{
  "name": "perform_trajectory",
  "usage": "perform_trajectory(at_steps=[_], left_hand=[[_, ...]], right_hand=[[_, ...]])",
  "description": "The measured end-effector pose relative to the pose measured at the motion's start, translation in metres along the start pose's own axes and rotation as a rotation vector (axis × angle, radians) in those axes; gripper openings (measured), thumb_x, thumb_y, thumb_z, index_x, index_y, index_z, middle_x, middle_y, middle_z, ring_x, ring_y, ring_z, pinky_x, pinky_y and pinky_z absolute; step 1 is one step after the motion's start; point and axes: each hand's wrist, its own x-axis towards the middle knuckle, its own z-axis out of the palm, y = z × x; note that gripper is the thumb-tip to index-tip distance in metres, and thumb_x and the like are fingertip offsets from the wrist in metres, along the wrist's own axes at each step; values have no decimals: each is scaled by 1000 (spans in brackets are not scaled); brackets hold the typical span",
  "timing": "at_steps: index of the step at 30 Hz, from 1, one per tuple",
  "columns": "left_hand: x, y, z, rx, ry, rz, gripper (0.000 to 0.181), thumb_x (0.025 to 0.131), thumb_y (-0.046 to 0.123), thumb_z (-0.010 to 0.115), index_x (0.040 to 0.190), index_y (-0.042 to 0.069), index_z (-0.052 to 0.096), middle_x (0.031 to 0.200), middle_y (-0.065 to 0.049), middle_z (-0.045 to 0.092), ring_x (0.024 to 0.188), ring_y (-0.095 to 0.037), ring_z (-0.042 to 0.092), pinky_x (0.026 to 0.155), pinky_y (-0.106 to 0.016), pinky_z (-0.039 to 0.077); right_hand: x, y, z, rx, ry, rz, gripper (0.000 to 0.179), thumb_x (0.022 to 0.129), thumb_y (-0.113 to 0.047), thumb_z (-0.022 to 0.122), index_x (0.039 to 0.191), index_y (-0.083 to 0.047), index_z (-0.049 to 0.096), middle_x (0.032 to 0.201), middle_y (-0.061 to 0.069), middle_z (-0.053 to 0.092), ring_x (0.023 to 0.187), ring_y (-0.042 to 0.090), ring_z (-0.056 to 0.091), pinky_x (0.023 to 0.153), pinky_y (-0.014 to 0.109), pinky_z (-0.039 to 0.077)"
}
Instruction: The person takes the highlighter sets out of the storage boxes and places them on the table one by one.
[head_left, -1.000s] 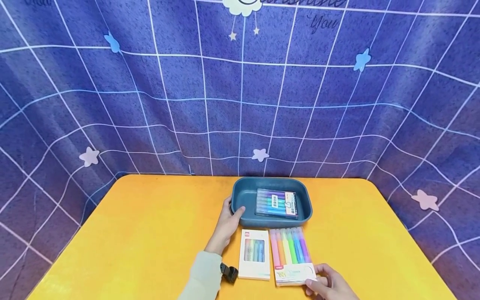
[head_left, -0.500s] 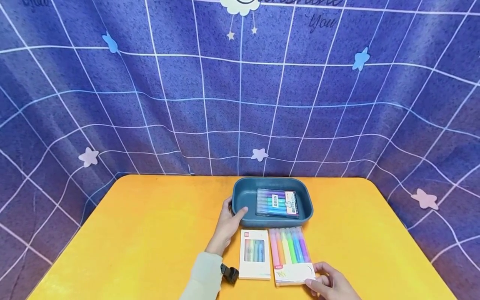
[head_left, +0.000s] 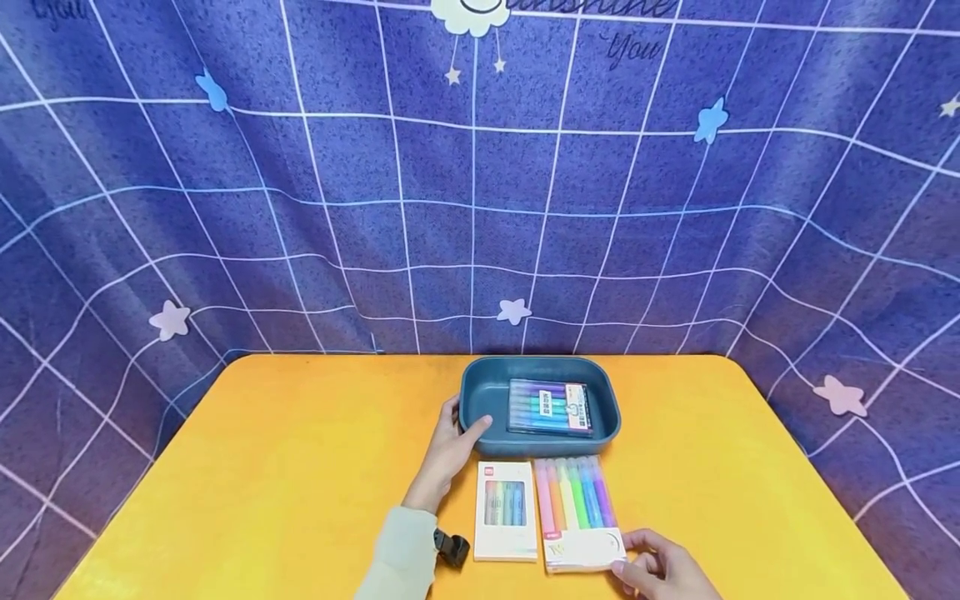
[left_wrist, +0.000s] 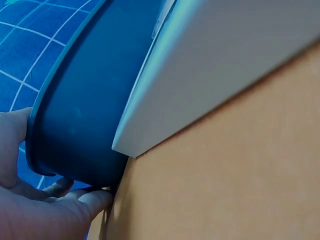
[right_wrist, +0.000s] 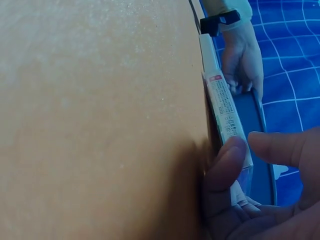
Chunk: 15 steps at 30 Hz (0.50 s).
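Note:
My left hand (head_left: 446,450) grips the left end of a dark blue plastic bin (head_left: 487,404), thumb over the rim and fingers outside. In the left wrist view the fingers reach under the bin's (left_wrist: 82,110) wall. Inside the bin, toward its right, lies a clear pack of pens (head_left: 547,407) in blues and purples. My right hand (head_left: 663,567) pinches the lower right corner of a clear pack of pastel highlighters (head_left: 577,500) lying flat on the table. The right wrist view shows thumb and fingers at the edge of this highlighter pack (right_wrist: 226,107).
A white box with a window of coloured pens (head_left: 506,537) lies left of the highlighters, just in front of the bin. A black wrist camera (head_left: 452,549) sits beside the left sleeve. The yellow table (head_left: 300,475) ends at a blue gridded curtain (head_left: 420,233).
Both hands keep their places on the bin and the highlighter pack. The head view has shifted slightly.

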Motion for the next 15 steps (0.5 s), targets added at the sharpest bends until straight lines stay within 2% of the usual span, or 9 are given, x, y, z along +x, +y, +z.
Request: perform_trajectory(at_steps=[8, 15], left_hand=[[-1, -1, -1, 3, 2, -10, 72, 98, 28, 65, 156, 13, 26, 165, -20, 25, 154, -42, 24, 122, -58, 29], [0, -1, 0, 4, 0, -14, 72, 99, 28, 65, 157, 13, 25, 165, -20, 26, 154, -41, 24, 123, -58, 28]], right_hand=[[-1, -3, 1, 7, 15, 16, 50, 89, -33, 76, 121, 2, 58, 70, 0, 62, 67, 14, 58, 57, 23, 44], [-6, -1, -3, 60, 0, -73, 42, 92, -24, 71, 119, 4, 55, 69, 0, 63, 65, 15, 57, 57, 23, 47]])
